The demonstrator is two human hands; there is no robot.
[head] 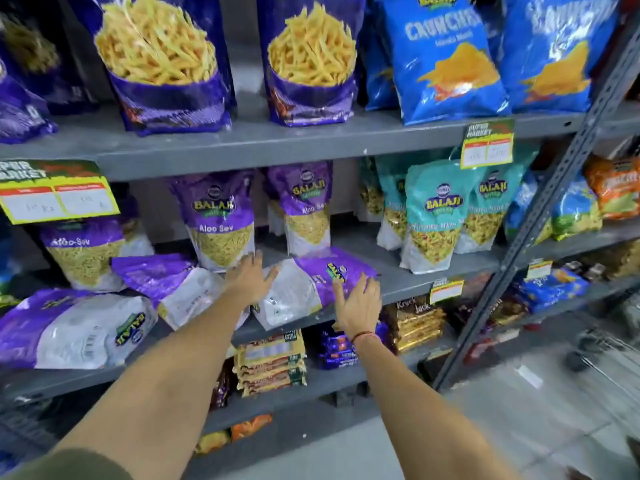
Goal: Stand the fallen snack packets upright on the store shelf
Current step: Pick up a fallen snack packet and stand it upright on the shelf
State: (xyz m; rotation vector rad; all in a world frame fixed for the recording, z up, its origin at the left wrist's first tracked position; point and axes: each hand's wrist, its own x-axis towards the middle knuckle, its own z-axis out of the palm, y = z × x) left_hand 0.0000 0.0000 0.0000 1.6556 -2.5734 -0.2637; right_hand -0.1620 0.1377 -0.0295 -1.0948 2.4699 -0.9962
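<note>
Three purple Aloo Sev packets lie flat on the grey middle shelf (433,282): one at the right (304,289), one in the middle (180,289) and one at the far left (72,327). My left hand (251,277) hovers with spread fingers over the left end of the right fallen packet. My right hand (358,303) is spread at that packet's right end, touching or just above it. Neither hand grips anything. Behind them, purple Aloo Sev packets stand upright (221,226), (306,206), (83,251).
Teal packets (433,216) stand to the right on the same shelf. Big purple (162,60) and blue packets (446,57) fill the shelf above. A slanted metal upright (540,216) crosses the right side. Biscuit packs (270,362) sit on the shelf below. Price tags hang from shelf edges.
</note>
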